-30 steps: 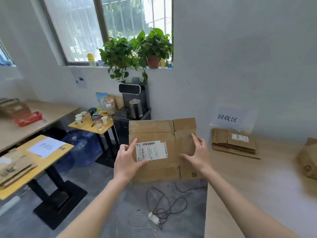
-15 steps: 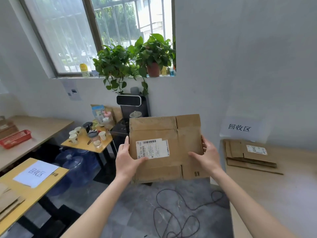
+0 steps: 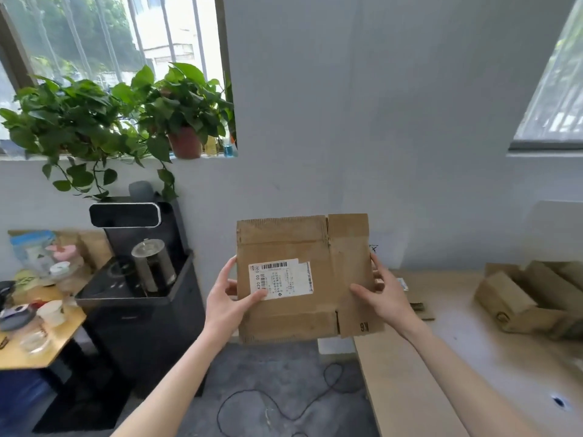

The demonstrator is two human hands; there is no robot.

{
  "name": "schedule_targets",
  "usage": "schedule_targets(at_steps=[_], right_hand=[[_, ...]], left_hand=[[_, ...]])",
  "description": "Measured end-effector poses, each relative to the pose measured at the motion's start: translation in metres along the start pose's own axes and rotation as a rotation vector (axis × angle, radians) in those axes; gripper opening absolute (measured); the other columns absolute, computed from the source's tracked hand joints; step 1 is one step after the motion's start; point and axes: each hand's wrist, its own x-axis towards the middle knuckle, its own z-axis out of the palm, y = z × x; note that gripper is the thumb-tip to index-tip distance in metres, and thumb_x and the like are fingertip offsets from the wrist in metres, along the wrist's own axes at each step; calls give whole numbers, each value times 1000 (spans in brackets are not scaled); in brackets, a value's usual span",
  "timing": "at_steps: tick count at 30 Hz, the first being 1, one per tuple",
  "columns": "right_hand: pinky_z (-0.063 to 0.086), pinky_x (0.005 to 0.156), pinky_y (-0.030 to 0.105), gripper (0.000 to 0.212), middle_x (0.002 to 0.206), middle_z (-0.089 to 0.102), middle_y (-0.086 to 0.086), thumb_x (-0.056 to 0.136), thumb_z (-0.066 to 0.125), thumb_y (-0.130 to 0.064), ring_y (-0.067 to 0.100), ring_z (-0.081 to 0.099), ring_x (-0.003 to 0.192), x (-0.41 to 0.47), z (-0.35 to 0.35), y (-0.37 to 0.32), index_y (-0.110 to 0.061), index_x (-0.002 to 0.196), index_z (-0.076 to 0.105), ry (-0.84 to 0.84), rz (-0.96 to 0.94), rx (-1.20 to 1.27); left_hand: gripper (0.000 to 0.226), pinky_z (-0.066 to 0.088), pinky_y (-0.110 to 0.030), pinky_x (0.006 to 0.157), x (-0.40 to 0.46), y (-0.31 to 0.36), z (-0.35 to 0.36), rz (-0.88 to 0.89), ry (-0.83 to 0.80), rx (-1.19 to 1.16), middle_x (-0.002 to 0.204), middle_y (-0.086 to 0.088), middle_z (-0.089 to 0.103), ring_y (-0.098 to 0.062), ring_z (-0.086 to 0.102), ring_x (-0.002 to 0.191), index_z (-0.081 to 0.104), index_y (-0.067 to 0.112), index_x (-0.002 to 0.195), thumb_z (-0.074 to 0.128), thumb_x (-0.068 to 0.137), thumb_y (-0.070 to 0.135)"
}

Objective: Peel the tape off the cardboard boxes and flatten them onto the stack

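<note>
Flattened brown cardboard box [image 3: 303, 279] held upright in the air, face toward the camera, above the grey floor [image 3: 277, 389] and just left of the light wooden table [image 3: 441, 373]. White shipping label with barcode [image 3: 280, 279] on its face; "K6" print upside down at the lower right flap.

Left hand [image 3: 225, 305] grips the box's left edge: thumb pressed on the front at the label's lower corner, fingers wrapped behind. Right hand [image 3: 386, 298] grips the right edge the same way: thumb on the front, fingers curled round the back.

Stack of flattened brown cardboard pieces [image 3: 416, 301] lies on the table behind the right hand, mostly hidden by it. Further right on the table, well apart: a pile of folded brown cardboard boxes [image 3: 530, 298].

Left side: black water dispenser cabinet [image 3: 142, 310] with a steel kettle [image 3: 153, 266] on its tray, and a yellow side table [image 3: 34, 351] cluttered with cups. Green trailing potted plants [image 3: 126, 115] on the windowsill. Black cable [image 3: 284, 405] loops on the floor.
</note>
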Motion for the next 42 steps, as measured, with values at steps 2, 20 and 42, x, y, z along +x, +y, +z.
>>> schedule_targets(at_steps=[2,20,42], right_hand=[[45,110,43,91,144,48,-11,87,80,-31,17,49,129,11,-7,6,-35,160,26,70,16,-21],[51,104,42,79,137,61,2,82,85,-14,20,61,116,105,-92,188,-21,150,47,325,429,-43],[51,97,37,64,129,64,8,85,76,-12,25,63,109,368,-174,458,-15,145,55,132,629,-318]], left_hand=[[100,59,-38,89,24,-6,19,-23,-73,-39,103,0,74,-15,72,99,35,50,150,91,67,45],[92,59,-29,77,147,-97,235,-287,-438,-1,108,-1,70,-17,68,97,31,37,156,84,82,20],[83,46,-10,70,280,-285,516,-527,-402,317,111,16,65,-3,62,94,36,24,155,80,86,10]])
